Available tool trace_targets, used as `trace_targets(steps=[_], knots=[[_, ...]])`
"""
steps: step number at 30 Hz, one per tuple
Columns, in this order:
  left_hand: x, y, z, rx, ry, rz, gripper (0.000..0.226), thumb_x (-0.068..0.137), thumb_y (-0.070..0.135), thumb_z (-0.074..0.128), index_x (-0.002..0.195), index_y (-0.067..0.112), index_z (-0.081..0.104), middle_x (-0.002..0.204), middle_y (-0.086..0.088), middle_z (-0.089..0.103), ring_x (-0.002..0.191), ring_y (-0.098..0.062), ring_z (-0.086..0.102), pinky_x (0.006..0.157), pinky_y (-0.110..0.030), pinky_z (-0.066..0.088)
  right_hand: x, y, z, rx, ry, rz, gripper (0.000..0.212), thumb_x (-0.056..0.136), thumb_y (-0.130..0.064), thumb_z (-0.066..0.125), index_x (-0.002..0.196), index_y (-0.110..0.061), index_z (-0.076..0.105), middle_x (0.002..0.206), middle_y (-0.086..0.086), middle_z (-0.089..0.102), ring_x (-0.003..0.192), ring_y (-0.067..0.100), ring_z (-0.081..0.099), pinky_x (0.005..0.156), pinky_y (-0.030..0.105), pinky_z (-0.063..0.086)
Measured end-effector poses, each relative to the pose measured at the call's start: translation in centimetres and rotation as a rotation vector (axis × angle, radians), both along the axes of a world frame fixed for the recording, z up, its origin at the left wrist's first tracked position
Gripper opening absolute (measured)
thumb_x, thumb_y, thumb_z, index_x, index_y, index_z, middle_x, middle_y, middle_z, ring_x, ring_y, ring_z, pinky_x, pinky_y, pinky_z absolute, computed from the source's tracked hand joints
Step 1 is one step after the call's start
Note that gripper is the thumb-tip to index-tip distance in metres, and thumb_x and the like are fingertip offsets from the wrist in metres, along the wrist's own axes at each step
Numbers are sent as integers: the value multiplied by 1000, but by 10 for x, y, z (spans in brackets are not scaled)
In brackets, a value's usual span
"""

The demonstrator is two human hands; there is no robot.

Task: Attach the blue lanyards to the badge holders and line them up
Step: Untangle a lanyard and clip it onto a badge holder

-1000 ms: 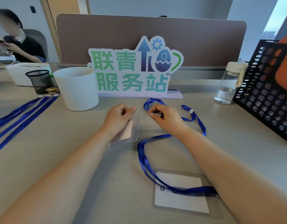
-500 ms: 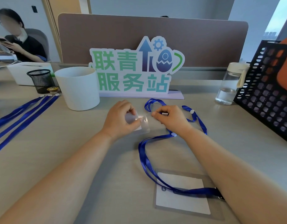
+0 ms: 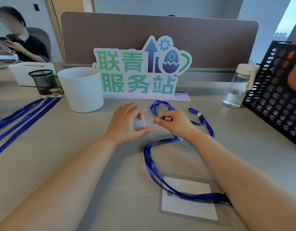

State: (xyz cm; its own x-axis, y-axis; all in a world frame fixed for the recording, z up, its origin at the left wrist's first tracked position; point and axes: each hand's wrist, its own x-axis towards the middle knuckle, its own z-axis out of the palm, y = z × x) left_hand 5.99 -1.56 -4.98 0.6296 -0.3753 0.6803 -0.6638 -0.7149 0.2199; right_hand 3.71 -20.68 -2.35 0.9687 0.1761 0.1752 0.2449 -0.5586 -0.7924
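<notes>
Left hand [image 3: 125, 125]: fingers curled, thumb and fingertips pinching a clear holder [image 3: 140, 124] with a white card inside, at centre frame over the table [image 3: 73, 147]. Right hand [image 3: 176, 125]: at 3 o'clock of the holder, fingers curled, pinching a metal clip [image 3: 168, 119]; whether the clip touches the holder's edge cannot be told. Lanyard [image 3: 150, 164]: blue, slack, looped on the table from 12 to 6 o'clock, its strap crossing a second holder [image 3: 187, 207] lying flat at 5 o'clock. Spare lanyards [image 3: 23, 112]: three, straight, side by side, at 9 o'clock.
</notes>
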Motion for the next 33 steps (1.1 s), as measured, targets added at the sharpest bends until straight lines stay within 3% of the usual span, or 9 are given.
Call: trace_targets(steps=[3,8,11,16,20,24,27,30,33], knots=[[0,0,0,0,2,5,49,62,64,58,74,18,47,77,10,43,72,-15,43,71,-27,28,-2,0,1,3,25,22,17,91,-21,58,97,-13,71,94,-6,65,88,1,55,71,2,39],[0,0,0,10,-16,6,45,69,59,54,74,15,50,77,10,43,74,-11,41,71,-28,27,-5,-1,2,-2,50,86,16,93,-20,53,92,-17,69,89,-9,63,79,-4,54,70,3,39],[-1,0,1,13,-20,4,43,72,58,52,72,15,49,75,11,43,72,-10,40,70,-28,26,-5,0,2,-12,66,119,16,94,-18,51,91,-18,67,79,-18,58,69,-18,51,64,-1,37],[-6,-1,6,4,42,22,44,69,63,51,72,20,42,71,11,43,66,-18,47,69,-28,26,-3,-1,1,-16,51,109,17,93,-17,54,97,-15,69,74,-16,57,58,-19,50,56,-1,37],[-10,-5,10,-50,160,121,52,66,54,73,85,17,41,69,12,44,64,-16,43,73,-26,25,-5,-2,1,5,41,136,15,88,-18,61,100,-18,71,76,-12,61,61,-12,53,66,8,41],[-11,-6,13,-32,162,146,54,66,48,76,99,15,49,68,14,42,66,-14,45,76,-27,28,-8,-3,3,-15,7,179,18,84,-17,66,102,-15,71,80,-11,62,58,-10,52,59,5,39],[-10,-5,14,13,157,128,42,68,53,71,89,19,57,70,16,46,71,-11,47,76,-27,26,-4,-2,0,-82,-51,112,17,85,-20,66,100,-17,73,81,-4,68,71,-3,56,68,14,46],[-9,-6,19,73,146,133,39,65,65,56,69,27,52,71,11,54,72,-11,51,72,-28,24,-1,-2,-2,-50,-59,97,16,86,-16,64,99,-13,73,75,-10,64,67,-7,54,63,5,39],[-10,-9,25,74,205,140,35,68,59,66,67,27,52,78,8,59,77,-11,53,74,-28,22,-1,-1,-2,-30,-71,91,16,86,-14,64,98,-11,73,74,-9,60,70,-1,52,68,12,40]])
